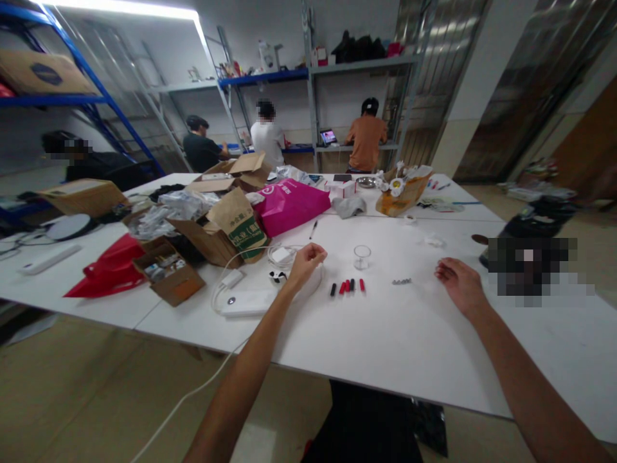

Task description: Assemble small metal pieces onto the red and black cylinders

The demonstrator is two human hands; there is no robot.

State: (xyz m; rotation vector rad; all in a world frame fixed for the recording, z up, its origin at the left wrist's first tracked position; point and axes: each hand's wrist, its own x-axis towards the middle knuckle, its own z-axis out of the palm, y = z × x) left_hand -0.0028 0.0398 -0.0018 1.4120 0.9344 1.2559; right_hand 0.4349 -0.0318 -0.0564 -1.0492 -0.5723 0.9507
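My left hand point(308, 263) hovers over the table left of a small clear glass point(362, 260), its fingers pinched together. Whether anything sits in the pinch is too small to tell. To the right, my right hand point(460, 283) is held above the white tabletop with fingers loosely bent and apart, and nothing shows in it. Between the hands lie several short red and black sticks, among them a black one point(333, 290) and a red one point(362, 286). A short row of small grey pieces point(402, 281) lies nearest my right hand.
A white power strip point(248, 303) with cables lies left of my left forearm. Beyond are a black pen point(313, 230), a magenta bag point(292, 207), cardboard boxes point(168, 273) and a red bag point(108, 270). A dark bag point(535, 225) stands at right. Several people sit farther back.
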